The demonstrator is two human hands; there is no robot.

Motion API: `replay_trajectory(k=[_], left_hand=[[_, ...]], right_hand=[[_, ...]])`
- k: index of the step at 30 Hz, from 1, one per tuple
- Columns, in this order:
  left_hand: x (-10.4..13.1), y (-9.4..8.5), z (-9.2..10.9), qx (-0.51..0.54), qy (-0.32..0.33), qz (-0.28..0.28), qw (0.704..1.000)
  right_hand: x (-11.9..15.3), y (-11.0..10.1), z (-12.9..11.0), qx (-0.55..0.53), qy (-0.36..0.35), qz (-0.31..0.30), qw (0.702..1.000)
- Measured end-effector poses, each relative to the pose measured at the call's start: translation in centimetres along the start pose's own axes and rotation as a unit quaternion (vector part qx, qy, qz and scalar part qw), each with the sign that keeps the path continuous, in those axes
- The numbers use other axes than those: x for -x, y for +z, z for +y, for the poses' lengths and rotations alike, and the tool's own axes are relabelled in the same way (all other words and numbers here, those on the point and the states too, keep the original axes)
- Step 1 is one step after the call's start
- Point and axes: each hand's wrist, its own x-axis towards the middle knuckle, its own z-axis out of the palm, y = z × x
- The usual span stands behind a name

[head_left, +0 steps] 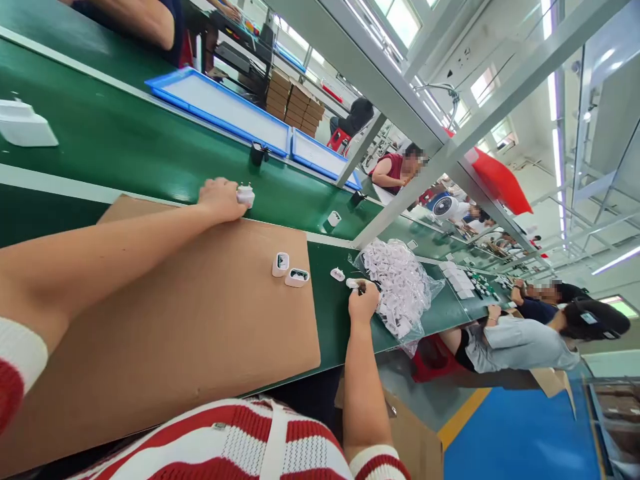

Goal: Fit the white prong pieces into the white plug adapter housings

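Note:
My left hand (219, 199) reaches to the green belt, its fingers closed on a white charger plug (245, 195) with metal prongs pointing up. At the table's edge, beside a bag of small white plastic parts (400, 283), my right hand (364, 304) is closed on a small white plastic piece (353, 283). Another white plug piece (337, 274) lies just left of it. Two open white charger housings, one upright (281, 259) and one tilted (297, 278), show green circuit boards inside. They sit on a brown cardboard sheet (200, 333) in front of me.
Along the belt (110, 127) are a large white charger (25, 125), a white housing (334, 219) and black clips (258, 154). Blue-rimmed trays (220, 107) line its far side. A metal post (387, 220) rises beyond my right hand. Co-workers sit at right and across.

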Motion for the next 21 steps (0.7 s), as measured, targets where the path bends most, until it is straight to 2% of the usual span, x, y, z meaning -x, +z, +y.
replay_trajectory(k=[2, 4, 6, 7, 9, 11, 13, 16, 21], left_hand=[[0.7, 0.9, 1.0, -0.029, 0.002, 0.033, 0.999], [2.1, 2.1, 2.0, -0.041, 0.071, 0.009, 0.997], [3.9, 3.3, 2.7, -0.028, 0.176, -0.082, 0.981], [4.7, 3.9, 2.9, -0.021, 0.216, -0.131, 0.967], [6.2, 4.6, 3.1, -0.014, 0.253, -0.204, 0.946], [7.2, 4.9, 3.0, -0.006, 0.248, -0.229, 0.941], [8.1, 4.6, 3.0, 0.005, 0.213, -0.217, 0.953], [10.3, 4.0, 3.2, 0.018, 0.143, -0.178, 0.973], [15.1, 3.8, 4.1, 0.079, 0.067, -0.164, 0.981]], right_hand=[[0.2, 0.2, -0.1, -0.052, 0.012, -0.012, 0.999], [0.5, 0.5, -0.4, -0.098, 0.026, -0.03, 0.994], [1.0, 0.6, -1.0, -0.191, 0.051, -0.065, 0.978], [1.3, 0.6, -1.4, -0.257, 0.069, -0.09, 0.96], [1.9, 0.3, -2.5, -0.39, 0.111, -0.154, 0.901], [2.5, -0.1, -3.6, -0.466, 0.143, -0.216, 0.846], [3.0, -0.4, -4.6, -0.485, 0.157, -0.257, 0.821], [3.9, -0.5, -5.6, -0.458, 0.148, -0.284, 0.829], [6.1, 0.0, -7.3, -0.371, 0.086, -0.326, 0.865]])
